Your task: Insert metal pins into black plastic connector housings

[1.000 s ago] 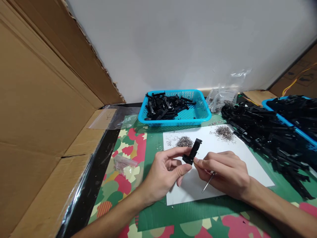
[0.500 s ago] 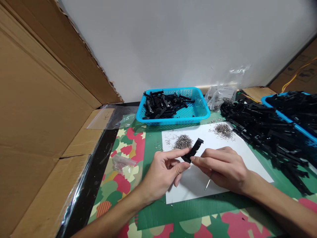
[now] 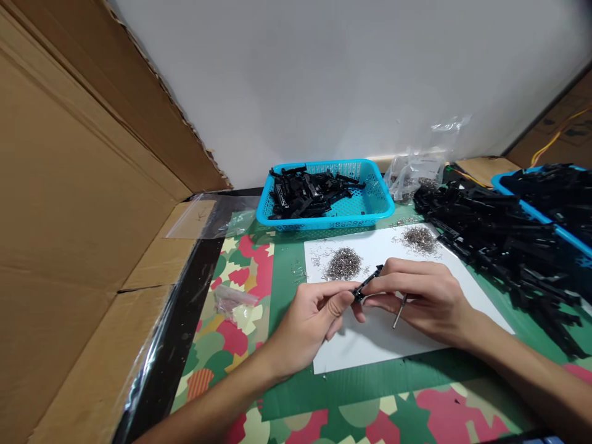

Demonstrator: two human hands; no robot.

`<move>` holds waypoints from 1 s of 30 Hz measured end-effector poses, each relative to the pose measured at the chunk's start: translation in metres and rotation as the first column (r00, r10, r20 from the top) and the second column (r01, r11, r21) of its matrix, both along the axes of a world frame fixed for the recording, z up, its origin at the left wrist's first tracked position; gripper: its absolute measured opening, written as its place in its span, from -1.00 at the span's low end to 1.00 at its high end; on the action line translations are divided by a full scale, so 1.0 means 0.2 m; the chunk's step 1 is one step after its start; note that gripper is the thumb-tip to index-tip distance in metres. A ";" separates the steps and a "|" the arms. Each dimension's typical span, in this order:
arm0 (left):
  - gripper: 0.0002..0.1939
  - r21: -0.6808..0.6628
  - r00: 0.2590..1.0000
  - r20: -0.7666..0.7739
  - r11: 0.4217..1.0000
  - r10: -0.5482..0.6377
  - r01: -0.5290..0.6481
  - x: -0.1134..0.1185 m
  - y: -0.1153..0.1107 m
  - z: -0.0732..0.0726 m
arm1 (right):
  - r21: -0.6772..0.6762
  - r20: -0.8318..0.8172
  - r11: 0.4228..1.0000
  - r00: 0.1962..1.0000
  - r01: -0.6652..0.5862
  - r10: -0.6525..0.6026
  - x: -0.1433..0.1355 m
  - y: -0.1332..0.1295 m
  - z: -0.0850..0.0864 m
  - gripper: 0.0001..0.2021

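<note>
Over a white sheet (image 3: 383, 354), my left hand (image 3: 319, 314) pinches the lower end of a narrow black plastic part (image 3: 370, 280) between thumb and fingers. My right hand (image 3: 420, 299) has its fingertips on the same part from the right, and a thin metal rod (image 3: 399, 312) sticks out below its curled fingers. The part slants up to the right, seen nearly edge-on. A pile of small metal pieces (image 3: 343, 264) lies just behind it on the sheet, and a second pile (image 3: 419, 239) is farther back right.
A blue basket (image 3: 324, 225) of black parts stands at the back. Loose black parts (image 3: 499, 240) heap up at the right beside another blue basket (image 3: 567, 233). Plastic bags (image 3: 414, 176) lie behind, a small bag (image 3: 234, 302) at left. Cardboard (image 3: 69, 185) walls the left side.
The black part has been turned from showing its broad side to nearly edge-on. My right fingers have shifted up along it, and the metal rod has moved slightly up and right. The view has shifted a little.
</note>
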State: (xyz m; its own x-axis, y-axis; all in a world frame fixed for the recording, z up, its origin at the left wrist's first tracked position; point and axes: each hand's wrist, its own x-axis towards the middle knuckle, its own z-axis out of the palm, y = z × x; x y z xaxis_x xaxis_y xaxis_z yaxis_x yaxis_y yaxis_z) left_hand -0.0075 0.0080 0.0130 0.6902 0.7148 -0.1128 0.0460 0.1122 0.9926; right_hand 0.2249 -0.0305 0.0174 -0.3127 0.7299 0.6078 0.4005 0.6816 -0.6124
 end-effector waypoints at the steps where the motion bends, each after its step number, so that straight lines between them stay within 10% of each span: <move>1: -0.48 0.022 1.000 -0.013 1.000 0.002 -0.002 0.00 0.00 0.01 | -0.003 0.009 1.000 1.000 0.008 -0.008 0.00 0.00 0.00 -0.90; 11: -0.72 0.376 0.921 -0.190 0.892 0.338 -0.250 0.02 -0.07 -0.01 | -0.187 0.080 0.982 0.997 0.009 0.006 0.02 0.03 0.00 -0.86; 15: -0.83 0.487 0.887 -0.263 0.846 0.379 -0.217 0.02 -0.08 -0.02 | -0.295 0.194 0.930 0.967 0.218 -0.165 0.07 0.05 0.02 -0.84; 24: -0.87 0.553 0.871 -0.352 0.827 0.342 -0.101 0.03 -0.06 -0.02 | 0.049 0.421 0.950 0.857 0.307 -0.298 0.14 0.08 0.00 -0.77; 30: -0.84 0.619 0.856 -0.360 0.782 0.370 -0.078 0.03 -0.07 -0.02 | -0.007 0.308 0.945 0.900 0.326 -0.308 0.14 0.06 0.02 -0.86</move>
State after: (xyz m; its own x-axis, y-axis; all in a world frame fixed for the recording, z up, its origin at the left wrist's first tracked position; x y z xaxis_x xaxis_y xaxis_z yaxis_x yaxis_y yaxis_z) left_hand -0.0014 -0.0058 0.0089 0.4779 0.8708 0.1150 0.5374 -0.3935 0.7459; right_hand 0.2520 -0.0176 0.0209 -0.2191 0.8510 0.4772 0.7594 0.4558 -0.4642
